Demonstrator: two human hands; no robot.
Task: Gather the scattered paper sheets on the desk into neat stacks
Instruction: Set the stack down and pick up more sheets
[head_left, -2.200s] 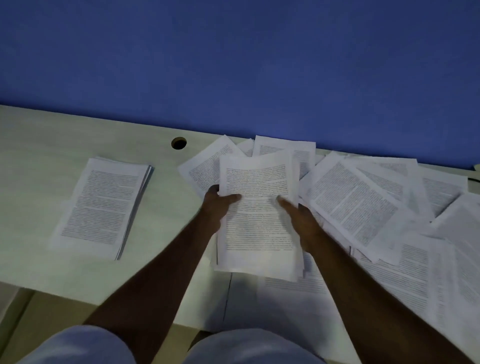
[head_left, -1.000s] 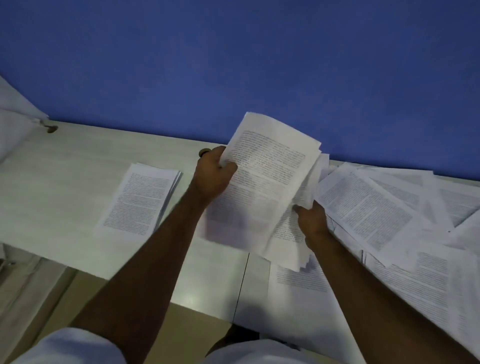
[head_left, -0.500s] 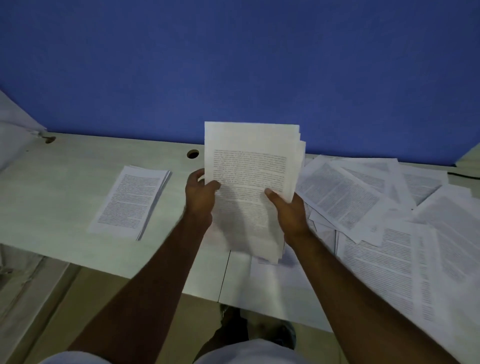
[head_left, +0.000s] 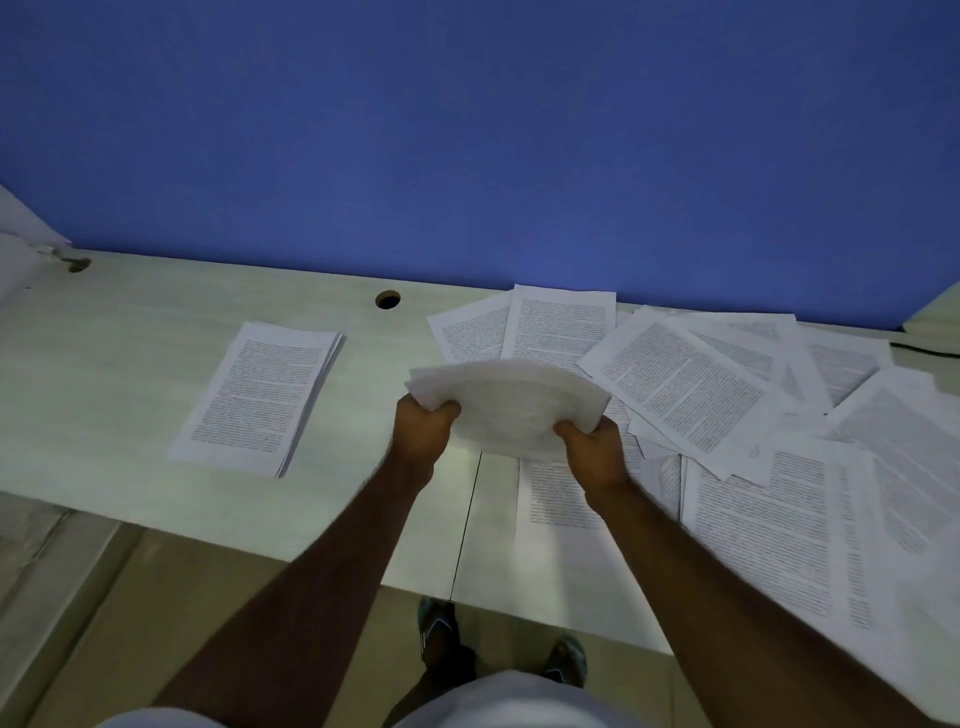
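White printed sheets are held as a bundle (head_left: 511, 402) above the pale wood-grain surface (head_left: 119, 364), bowed upward in the middle. The bundle's left end is clamped in the closed grip of the left hand (head_left: 422, 431), and its right end is pinched in the closed grip of the right hand (head_left: 595, 441). A squared stack of printed pages (head_left: 260, 397) is seen lying flat on the surface, to the left of the hands and well apart from them. Loose sheets (head_left: 727, 410) are spread in overlapping disarray across the right half of the surface, from the far edge by the blue wall (head_left: 467, 130) to the near edge. A round cable hole (head_left: 388, 300) is visible at the far side, between the stack and the scattered sheets. Two shoes (head_left: 566, 662) are seen on the floor below the near edge.
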